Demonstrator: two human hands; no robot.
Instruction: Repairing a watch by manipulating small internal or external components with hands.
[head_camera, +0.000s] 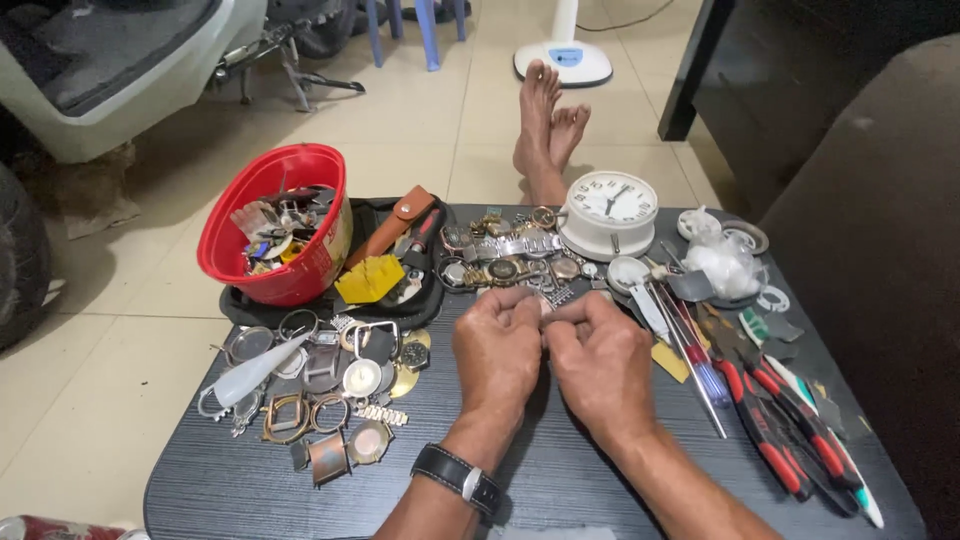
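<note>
A: Largest first. Dark wood-grain tabletop (560, 480), set low over a tiled floor (120, 380). A pair of bare feet (548, 125) lies stretched out beyond its far edge.

B: Next down?

A: Red plastic bowl (235, 255), far left, tilted, full of small metal parts. It sits in a black tray (430, 300), which also holds a brown leather strap (392, 225) and a yellow piece (368, 280). White round alarm clock (608, 212) at the far middle, upright.

B: Right side?

A: Red-handled pliers (775, 430) and screwdrivers (695, 355) lie along the right edge. A clear plastic bag (725, 262) sits behind them.

B: Left near corner?

A: A scatter of watch cases (330, 415), rings and backs. A white plastic tool (250, 372) lies across them. Metal wristwatches (505, 255) are heaped between tray and clock.

B: Hands?

A: Left hand (497, 350), black wristwatch (458, 478) on its wrist, and right hand (600, 362) meet at tabletop centre, knuckles up, fingers curled. Fingertips of both press together on one spot. They pinch a small pale part (546, 308), barely visible between them; cannot tell what it is.

B: Where is it?

A: Between the two sets of fingertips, just in front of the wristwatch heap, at or just above the tabletop; cannot tell if it rests on it.
</note>
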